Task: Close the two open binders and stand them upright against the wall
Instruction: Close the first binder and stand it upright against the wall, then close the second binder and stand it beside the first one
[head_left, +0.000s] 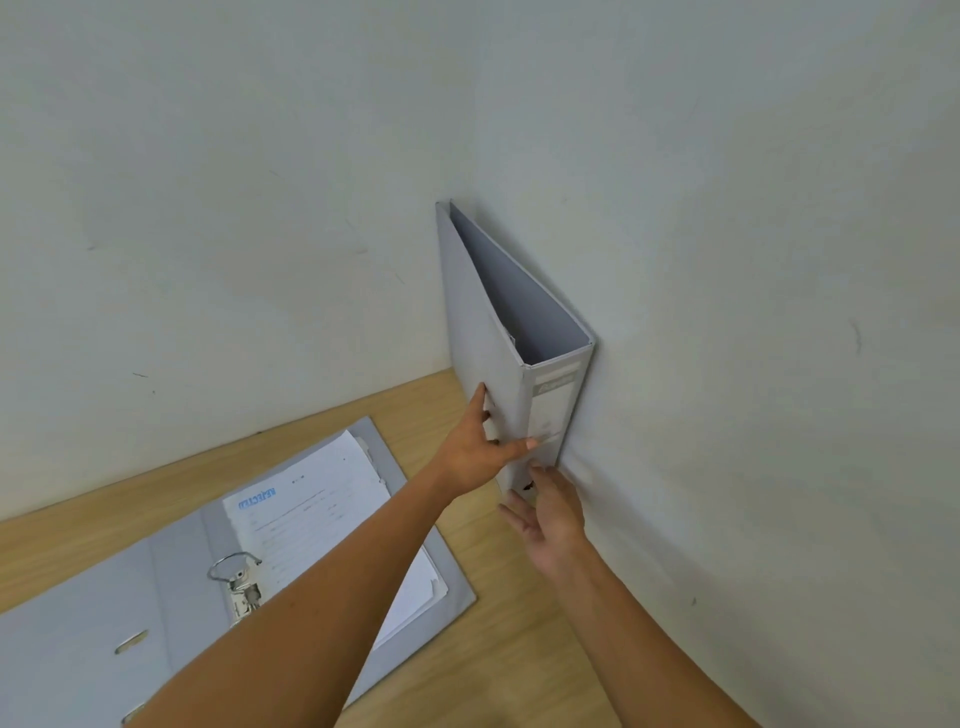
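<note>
A closed grey binder (483, 317) stands upright on the wooden table, its back cover flat against the right wall and its labelled spine facing me. My left hand (480, 447) grips its lower front cover, thumb across the spine edge. My right hand (550, 514) hovers with fingers spread just below the spine, fingertips at the finger hole. A second grey binder (156, 582) lies open flat on the table to the left, with a stack of printed sheets on its right half and its metal ring arch standing open. My left forearm crosses over it.
The wooden table (519, 649) meets two pale walls that form a corner behind the standing binder. Bare table shows between the open binder and the right wall.
</note>
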